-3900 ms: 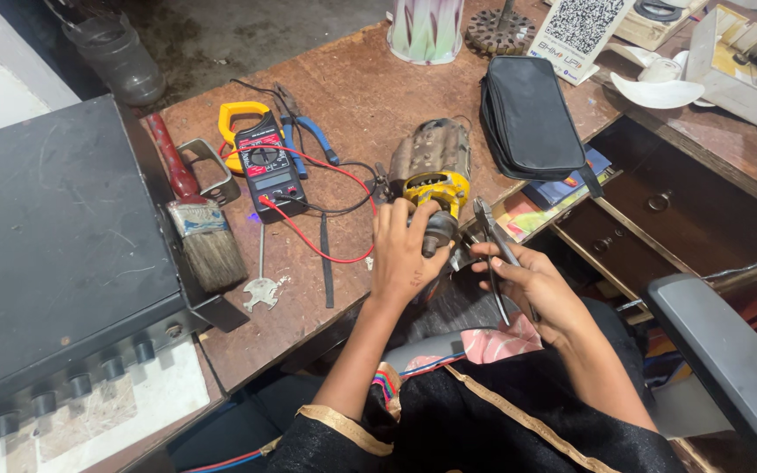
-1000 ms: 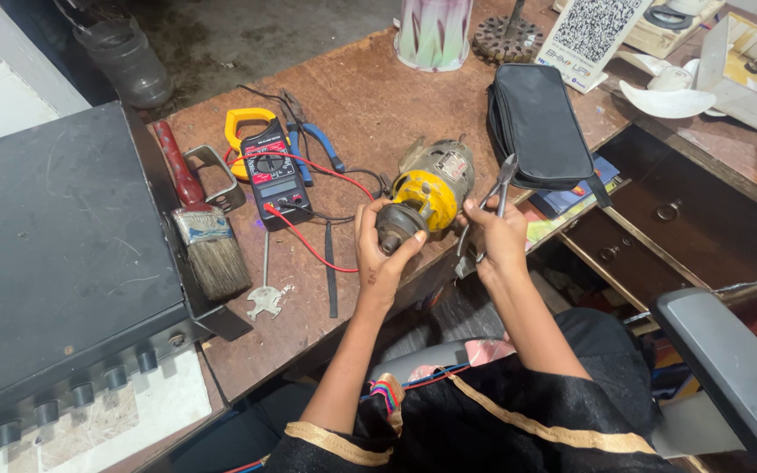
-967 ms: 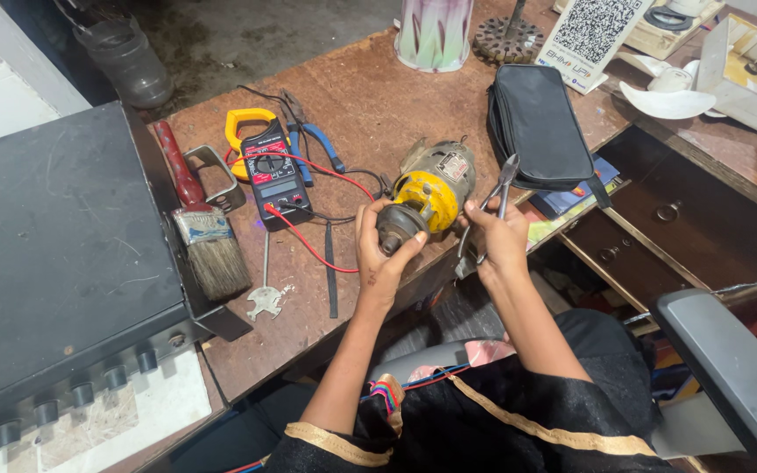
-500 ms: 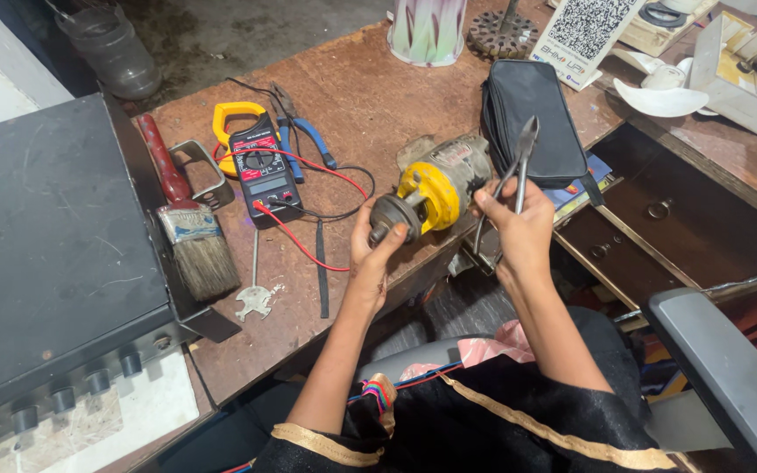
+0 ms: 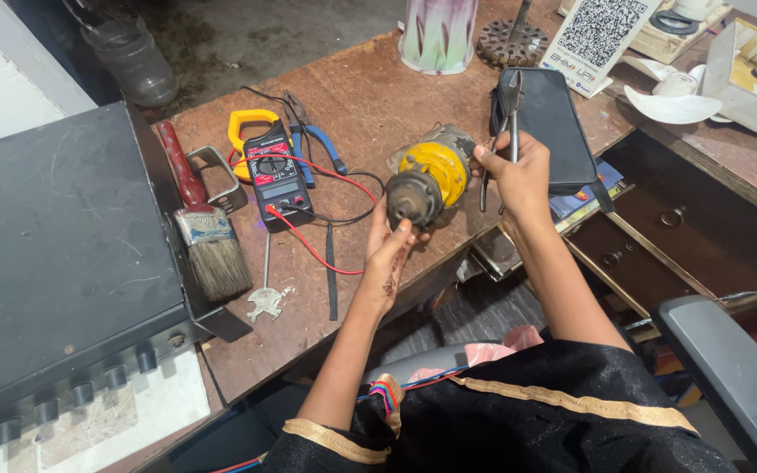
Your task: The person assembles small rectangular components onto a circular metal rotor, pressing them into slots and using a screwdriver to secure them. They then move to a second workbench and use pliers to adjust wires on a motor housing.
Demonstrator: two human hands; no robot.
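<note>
Gripping pliers (image 5: 508, 123) upright, R hand (image 5: 519, 171) sits at 3 o'clock of motor (image 5: 427, 175) near bench (image 5: 352, 96) edge, L hand (image 5: 392, 254) cupping its dark front end from 6 o'clock; best keep motor braced w/ L, pliers steady.

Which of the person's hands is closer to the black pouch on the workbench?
Right. The right hand, gripping pliers, sits beside the black pouch; the left hand is farther away, under the drill chuck.
</note>
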